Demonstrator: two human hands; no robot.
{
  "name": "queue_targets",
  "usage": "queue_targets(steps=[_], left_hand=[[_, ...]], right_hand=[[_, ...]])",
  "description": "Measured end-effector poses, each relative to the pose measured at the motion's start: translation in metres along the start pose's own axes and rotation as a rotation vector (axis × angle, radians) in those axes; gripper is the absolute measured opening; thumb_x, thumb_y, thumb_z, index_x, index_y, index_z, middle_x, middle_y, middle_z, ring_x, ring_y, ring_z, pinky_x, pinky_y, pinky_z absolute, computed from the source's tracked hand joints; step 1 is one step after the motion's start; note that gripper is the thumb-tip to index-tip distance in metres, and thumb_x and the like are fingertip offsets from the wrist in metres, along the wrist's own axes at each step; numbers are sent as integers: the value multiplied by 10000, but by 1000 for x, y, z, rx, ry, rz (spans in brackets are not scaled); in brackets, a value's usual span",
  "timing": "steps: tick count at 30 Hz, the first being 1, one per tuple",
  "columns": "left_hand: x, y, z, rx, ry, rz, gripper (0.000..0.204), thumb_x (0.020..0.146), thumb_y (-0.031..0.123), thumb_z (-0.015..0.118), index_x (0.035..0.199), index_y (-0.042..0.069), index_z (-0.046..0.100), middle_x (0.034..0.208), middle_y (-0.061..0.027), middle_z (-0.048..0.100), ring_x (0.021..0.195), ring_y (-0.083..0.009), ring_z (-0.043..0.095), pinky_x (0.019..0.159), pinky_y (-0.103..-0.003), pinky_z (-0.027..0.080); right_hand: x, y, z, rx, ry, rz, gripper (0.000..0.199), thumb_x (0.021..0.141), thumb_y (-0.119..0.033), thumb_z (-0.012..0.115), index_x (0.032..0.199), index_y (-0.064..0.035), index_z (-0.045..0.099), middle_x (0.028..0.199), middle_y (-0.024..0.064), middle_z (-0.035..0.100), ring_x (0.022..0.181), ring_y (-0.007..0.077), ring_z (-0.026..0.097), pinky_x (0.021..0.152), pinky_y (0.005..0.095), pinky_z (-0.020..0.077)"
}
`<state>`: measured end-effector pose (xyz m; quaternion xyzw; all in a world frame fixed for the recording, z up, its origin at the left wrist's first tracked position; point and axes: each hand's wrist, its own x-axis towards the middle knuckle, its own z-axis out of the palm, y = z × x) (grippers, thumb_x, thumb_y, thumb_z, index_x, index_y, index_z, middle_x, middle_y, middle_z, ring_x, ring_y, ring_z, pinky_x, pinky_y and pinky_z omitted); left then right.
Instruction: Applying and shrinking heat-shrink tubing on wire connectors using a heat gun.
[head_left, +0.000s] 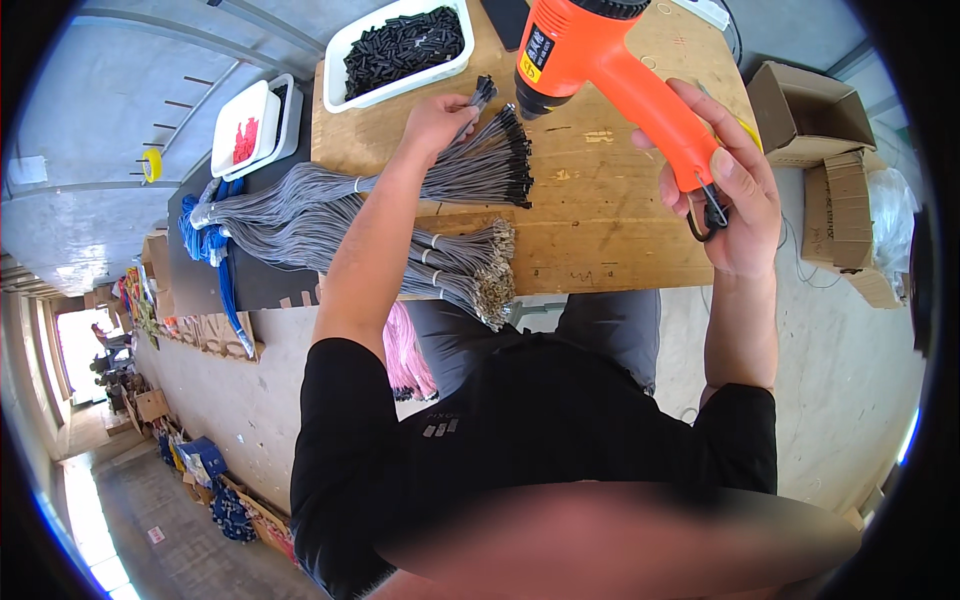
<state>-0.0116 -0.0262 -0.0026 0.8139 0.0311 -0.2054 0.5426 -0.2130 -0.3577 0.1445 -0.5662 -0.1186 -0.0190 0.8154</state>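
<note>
My right hand [745,195] is wrapped around the handle of an orange heat gun [640,110], whose dark nozzle points down and left. My left hand [437,125] pinches a few grey cables [484,90] with black ends, to the left of the nozzle and a little apart from it. Beneath that hand, a large bundle of grey cables [290,195] runs across the table. One group's black-sleeved ends [518,165] are fanned out on the wood. Nearer me lie tied groups with pale metallic ends [497,255].
A white tub [335,85] of short black sleeves stands at the back left of the wooden table [610,230]. Further left, a white tray [228,150] carries red pieces. Blue strands [225,275] hang off the left side. Cardboard boxes [790,125] stand at right.
</note>
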Motion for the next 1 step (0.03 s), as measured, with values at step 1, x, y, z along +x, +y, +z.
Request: queue_targets(steps=[1], left_hand=[[1,0,0,1,-1,0,216,959,99,689,1146,-8,701,925,-43,725,792,-120,658,713,-254,513]], right_hand=[[1,0,1,-16,8,4,675,992,-329,564,1504,77,393,1173,229,689,734,144,635,620,235,490]])
